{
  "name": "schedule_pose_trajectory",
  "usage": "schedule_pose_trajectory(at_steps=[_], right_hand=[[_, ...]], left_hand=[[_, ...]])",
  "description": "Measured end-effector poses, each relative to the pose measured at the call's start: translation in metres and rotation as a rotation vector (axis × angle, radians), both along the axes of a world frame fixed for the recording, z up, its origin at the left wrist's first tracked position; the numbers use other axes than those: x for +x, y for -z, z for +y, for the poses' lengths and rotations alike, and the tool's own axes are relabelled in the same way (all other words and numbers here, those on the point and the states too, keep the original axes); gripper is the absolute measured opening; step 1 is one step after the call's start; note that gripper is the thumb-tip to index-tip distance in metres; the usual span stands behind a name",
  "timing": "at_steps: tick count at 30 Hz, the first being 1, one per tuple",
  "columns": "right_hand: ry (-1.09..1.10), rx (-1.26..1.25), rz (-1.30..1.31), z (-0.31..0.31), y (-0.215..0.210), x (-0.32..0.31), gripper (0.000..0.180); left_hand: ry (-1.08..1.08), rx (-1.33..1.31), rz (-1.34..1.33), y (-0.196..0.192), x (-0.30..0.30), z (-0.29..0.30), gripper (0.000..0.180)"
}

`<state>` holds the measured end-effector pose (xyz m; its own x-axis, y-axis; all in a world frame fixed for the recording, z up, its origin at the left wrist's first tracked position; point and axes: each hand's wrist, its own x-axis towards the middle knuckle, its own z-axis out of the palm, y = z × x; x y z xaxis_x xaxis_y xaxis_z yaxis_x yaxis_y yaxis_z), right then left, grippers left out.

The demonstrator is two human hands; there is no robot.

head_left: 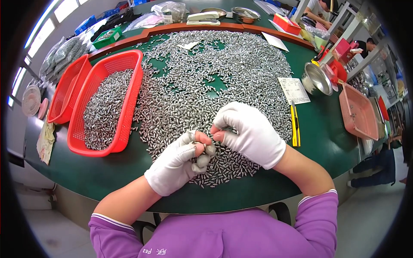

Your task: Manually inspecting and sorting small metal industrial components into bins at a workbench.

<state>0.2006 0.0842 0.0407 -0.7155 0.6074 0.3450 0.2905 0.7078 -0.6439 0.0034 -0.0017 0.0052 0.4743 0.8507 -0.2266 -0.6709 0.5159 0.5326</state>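
Observation:
Both my hands wear white gloves with bare thumb and fingertips, and they meet above the near middle of a wide spread of small silver metal parts (180, 103). My left hand (176, 163) is curled, thumb and forefinger pressed together, its glove fingertips stained grey. Close to its right, my right hand (254, 135) bends down with thumb and forefinger pinched. Whatever sits between the fingertips of either hand is too small to make out. To the left, a red perforated basket (137, 86) holds a heap of the same metal parts.
Another red basket (60, 103) stands further left. At right lie a paper slip (294, 91), a yellow cutter knife (294, 124), a steel bowl (318, 79) and a pink basket (359, 112). A reddish-brown raised edge (189, 28) borders the green table's far side. Other people work at far right.

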Motion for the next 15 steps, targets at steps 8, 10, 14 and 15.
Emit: schedule_pose_trajectory(at_steps=[8, 10, 14, 15], right_hand=[[-0.1, -0.446, 0.229, -0.013, 0.007, -0.006, 0.012], [-0.104, -0.435, 0.26, -0.014, 0.008, -0.006, 0.009], [-0.076, -0.406, 0.288, -0.014, 0.011, -0.007, 0.01], [-0.069, -0.393, 0.286, -0.014, 0.012, -0.007, 0.012]], left_hand=[[0.038, 0.053, 0.024, 0.005, 0.001, -0.002, 0.025], [0.015, 0.051, 0.009, 0.001, 0.003, -0.004, 0.025], [-0.002, 0.024, 0.025, -0.001, 0.003, -0.003, 0.024], [-0.004, 0.02, 0.035, -0.002, 0.003, -0.003, 0.024]])
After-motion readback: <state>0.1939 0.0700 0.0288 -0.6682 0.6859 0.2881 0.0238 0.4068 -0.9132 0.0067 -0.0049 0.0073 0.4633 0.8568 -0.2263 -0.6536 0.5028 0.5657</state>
